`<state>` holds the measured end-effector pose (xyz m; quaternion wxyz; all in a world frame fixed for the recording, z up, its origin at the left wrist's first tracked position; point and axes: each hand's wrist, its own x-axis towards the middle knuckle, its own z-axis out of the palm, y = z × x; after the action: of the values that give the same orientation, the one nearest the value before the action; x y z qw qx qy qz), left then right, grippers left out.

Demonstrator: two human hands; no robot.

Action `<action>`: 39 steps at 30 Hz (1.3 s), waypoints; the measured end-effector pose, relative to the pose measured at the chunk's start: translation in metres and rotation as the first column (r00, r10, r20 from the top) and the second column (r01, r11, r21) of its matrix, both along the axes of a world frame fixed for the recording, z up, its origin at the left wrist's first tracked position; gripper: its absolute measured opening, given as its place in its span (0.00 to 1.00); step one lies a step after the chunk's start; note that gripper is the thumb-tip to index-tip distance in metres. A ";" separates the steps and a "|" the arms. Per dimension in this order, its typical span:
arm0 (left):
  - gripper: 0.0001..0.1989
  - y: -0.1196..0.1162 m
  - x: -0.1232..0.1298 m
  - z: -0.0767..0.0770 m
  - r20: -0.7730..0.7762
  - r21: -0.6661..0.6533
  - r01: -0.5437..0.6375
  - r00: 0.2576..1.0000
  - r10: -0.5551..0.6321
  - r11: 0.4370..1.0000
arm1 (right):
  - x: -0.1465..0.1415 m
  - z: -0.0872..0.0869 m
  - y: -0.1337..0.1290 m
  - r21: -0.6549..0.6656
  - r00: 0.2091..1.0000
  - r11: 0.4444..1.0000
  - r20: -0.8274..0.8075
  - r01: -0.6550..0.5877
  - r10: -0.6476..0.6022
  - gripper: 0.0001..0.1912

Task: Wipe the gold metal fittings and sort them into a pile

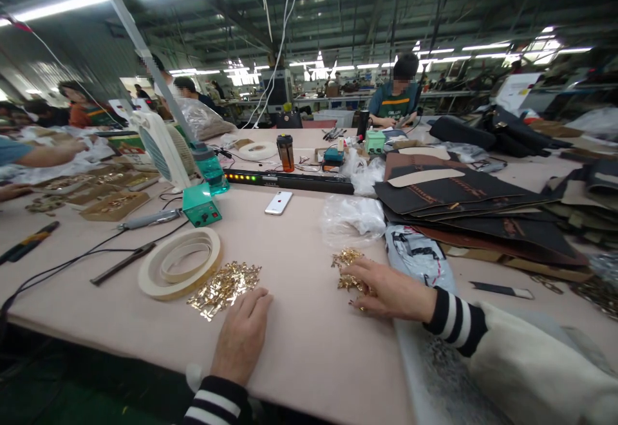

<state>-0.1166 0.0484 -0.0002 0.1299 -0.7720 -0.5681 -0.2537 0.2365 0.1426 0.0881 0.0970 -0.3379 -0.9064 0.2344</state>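
My left hand [242,331] rests on the table near its front edge, back upward, fingers curled together; whatever they hold, if anything, is hidden. Just beyond it lies a spread pile of small shiny gold metal pieces [226,284]. My right hand [389,291] reaches in from the right over a smaller heap of gold metal pieces [346,259]. Its fingers are bent down among them, and a small gold glint shows at the thumb and fingertips. The exact shape of the pieces is too small to tell.
A roll of tape [149,277] lies at left, near a green control box [200,205] and a grey handpiece [152,219]. A white phone [279,203] lies ahead. Plastic bags [355,217] and stacked dark leather panels [463,196] stand right. Co-workers sit beyond.
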 end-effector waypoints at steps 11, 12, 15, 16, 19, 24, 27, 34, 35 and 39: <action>0.12 -0.002 0.004 0.005 0.061 -0.037 -0.015 0.998 0.017 0.999 | -0.052 -0.032 -0.015 0.168 0.996 0.986 0.089 -0.008 -0.008 0.19; 0.12 -0.003 0.005 0.005 0.063 -0.043 -0.018 0.998 0.020 0.999 | -0.057 -0.033 -0.017 0.178 0.997 0.984 0.077 -0.032 0.018 0.20; 0.12 -0.004 0.004 0.006 0.075 -0.059 -0.023 0.997 0.028 0.998 | -0.069 -0.036 -0.025 0.200 0.993 0.974 0.068 -0.109 0.097 0.24; 0.12 -0.004 0.004 0.006 0.079 -0.063 -0.024 0.996 0.029 0.998 | -0.073 -0.037 -0.029 0.199 0.989 0.970 0.067 -0.141 0.130 0.26; 0.12 -0.005 0.003 0.006 0.089 -0.072 -0.025 0.996 0.031 0.997 | -0.078 -0.040 -0.046 0.184 0.970 0.952 0.051 -0.244 0.238 0.27; 0.11 -0.006 0.002 0.008 0.107 -0.065 -0.027 0.994 0.034 0.997 | -0.071 -0.030 -0.075 0.130 0.947 0.938 0.046 -0.322 0.318 0.23; 0.11 -0.006 0.003 0.009 0.111 -0.071 -0.036 0.993 0.044 0.997 | -0.061 -0.018 -0.081 0.055 0.939 0.938 0.061 -0.343 0.340 0.20; 0.11 -0.008 0.005 0.012 0.111 -0.082 -0.061 0.991 0.070 0.995 | -0.046 -0.010 -0.066 -0.025 0.961 0.965 0.095 -0.260 0.261 0.18; 0.11 -0.009 0.005 0.013 0.113 -0.079 -0.059 0.991 0.067 0.995 | -0.046 -0.011 -0.063 -0.034 0.967 0.971 0.089 -0.236 0.238 0.19; 0.12 -0.009 0.006 0.014 0.115 -0.071 -0.064 0.991 0.072 0.995 | -0.050 -0.014 -0.053 -0.078 0.990 0.988 0.032 -0.133 0.136 0.19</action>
<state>-0.1105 0.0394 0.0134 0.0789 -0.7397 -0.6090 -0.2750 0.1862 0.0896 0.0743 0.0511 -0.2839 -0.9192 0.2682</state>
